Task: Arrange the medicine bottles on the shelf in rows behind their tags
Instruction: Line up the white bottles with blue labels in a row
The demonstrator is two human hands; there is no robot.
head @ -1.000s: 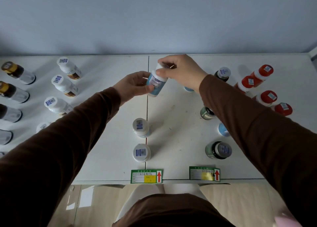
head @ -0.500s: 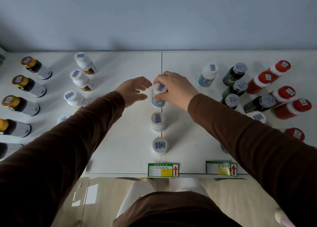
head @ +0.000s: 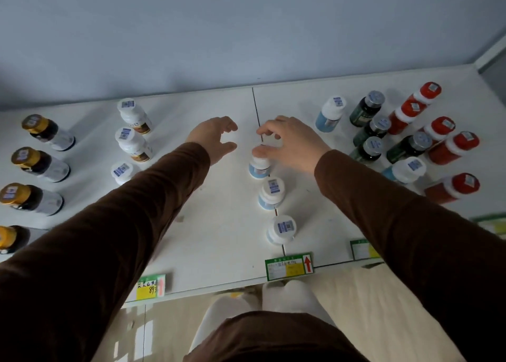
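1. Now right hand (head: 293, 142) clamped on cap of blue bottle (head: 258, 167), frame centre, third behind green tag (head: 289, 265).
2. Left hand (head: 216, 137) spread, empty, just beside.
3. Risk: fingers snagging cap on release, tipping bottle into row (head: 273, 194).

A plain blue-grey wall (head: 246, 27) is rising behind the white shelf (head: 219, 238); pale wooden flooring (head: 369, 293) is showing below its front edge

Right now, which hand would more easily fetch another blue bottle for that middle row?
The right hand, probably. The loose blue bottles stand on its side, among the green and red ones. The left hand hovers open on the other side of the row, so it would have to cross over.
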